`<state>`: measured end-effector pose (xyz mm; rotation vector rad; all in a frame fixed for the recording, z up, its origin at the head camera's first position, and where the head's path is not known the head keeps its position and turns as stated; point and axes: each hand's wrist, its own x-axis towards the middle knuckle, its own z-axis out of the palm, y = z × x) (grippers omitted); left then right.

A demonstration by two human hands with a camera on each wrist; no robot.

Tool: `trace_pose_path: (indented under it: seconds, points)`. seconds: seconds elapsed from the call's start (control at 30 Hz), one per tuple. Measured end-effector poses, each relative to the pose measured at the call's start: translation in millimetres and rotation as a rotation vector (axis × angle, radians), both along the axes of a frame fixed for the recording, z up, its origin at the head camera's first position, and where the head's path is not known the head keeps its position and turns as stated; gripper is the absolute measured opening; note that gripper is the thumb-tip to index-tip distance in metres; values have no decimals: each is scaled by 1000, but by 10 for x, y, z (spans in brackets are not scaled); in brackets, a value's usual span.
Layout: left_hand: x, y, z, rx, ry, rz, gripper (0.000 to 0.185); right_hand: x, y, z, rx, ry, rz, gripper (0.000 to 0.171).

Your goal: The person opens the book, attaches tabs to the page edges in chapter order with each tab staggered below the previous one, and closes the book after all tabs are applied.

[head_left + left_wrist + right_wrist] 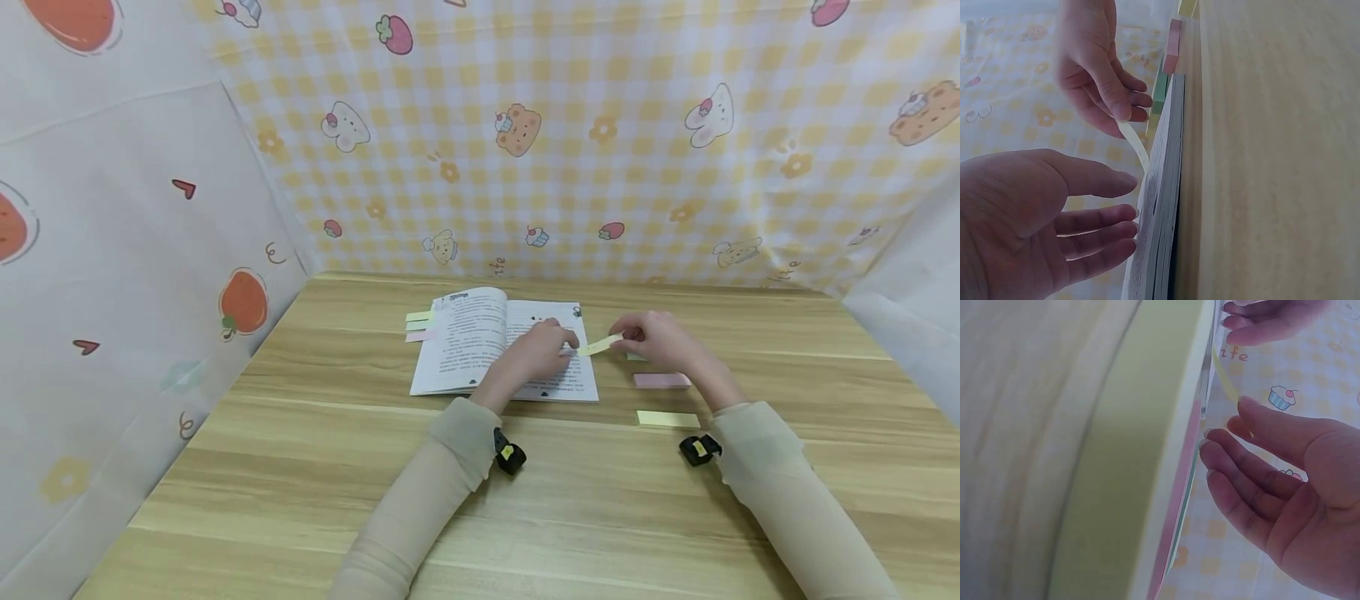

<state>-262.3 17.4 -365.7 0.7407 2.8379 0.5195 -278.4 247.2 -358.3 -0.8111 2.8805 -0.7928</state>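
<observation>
An open book (468, 342) with printed pages lies on the table, its left page bowed up near the spine. Between thumb and finger, my right hand (663, 343) pinches one end of a pale yellow sticky tab (598, 346). The tab's other end meets the right page's outer edge, and the strip bends slightly in the left wrist view. My left hand (1029, 219) lies over the right page, fingers loosely extended with their tips at the paper, close to the tab. Three tabs, yellow (418, 317), green (417, 326) and pink (420, 337), stick out from the book's left edge.
Right of the book lie a pink pad of sticky tabs (662, 381), a yellow pad (667, 419) nearer me, and a green pad (637, 357) partly hidden by my right hand. A patterned cloth (570, 200) hangs behind the wooden table (315, 467).
</observation>
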Motion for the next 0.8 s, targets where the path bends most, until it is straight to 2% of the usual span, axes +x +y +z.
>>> trace_pose_path:
  seconds: [0.27,0.67,0.8]
  points:
    - [24,21,1,-45,20,-10,30,-3,4,-7,10,0,-1,18]
    - [36,88,-52,-219,57,-28,35,-4,-4,-13,5,5,-5,17]
    - [39,96,-61,-238,64,-23,35,-2,-1,-11,6,4,-17,16]
